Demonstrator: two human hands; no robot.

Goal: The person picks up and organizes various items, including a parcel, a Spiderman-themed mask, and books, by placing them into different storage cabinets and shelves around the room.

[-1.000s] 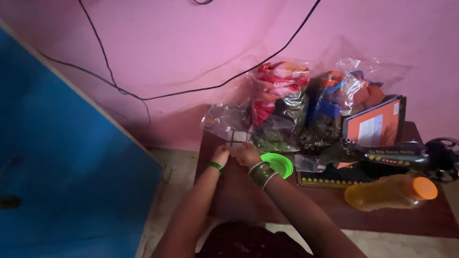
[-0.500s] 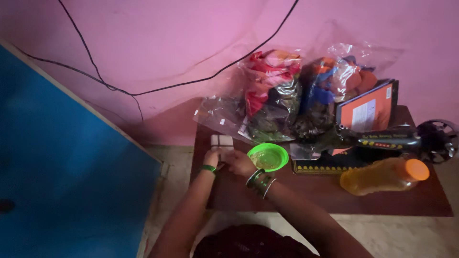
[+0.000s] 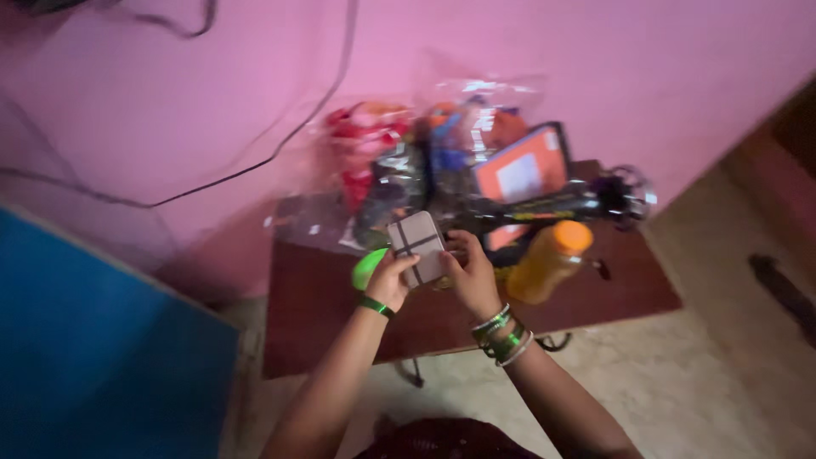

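Note:
A small grey box with a dark cross band (image 3: 416, 246) is lifted above the brown table (image 3: 314, 306), gripped on both sides. My left hand (image 3: 391, 279), with a green bangle at the wrist, has it from the left. My right hand (image 3: 469, 270), with several green and white bangles, clasps its right edge. Just behind my left hand a green bowl (image 3: 365, 269) peeks out, mostly hidden.
A black sewing machine (image 3: 552, 204) stands at the table's back, with an orange-capped yellow bottle (image 3: 548, 259) before it. Clear bags of coloured cloth (image 3: 382, 170) and an orange card (image 3: 518, 174) lean on the pink wall. A blue panel (image 3: 93, 357) stands left.
Both hands have lifted the grey box off the table's left part and brought it up toward me. The camera has swung right, so the table and the floor beyond it show more.

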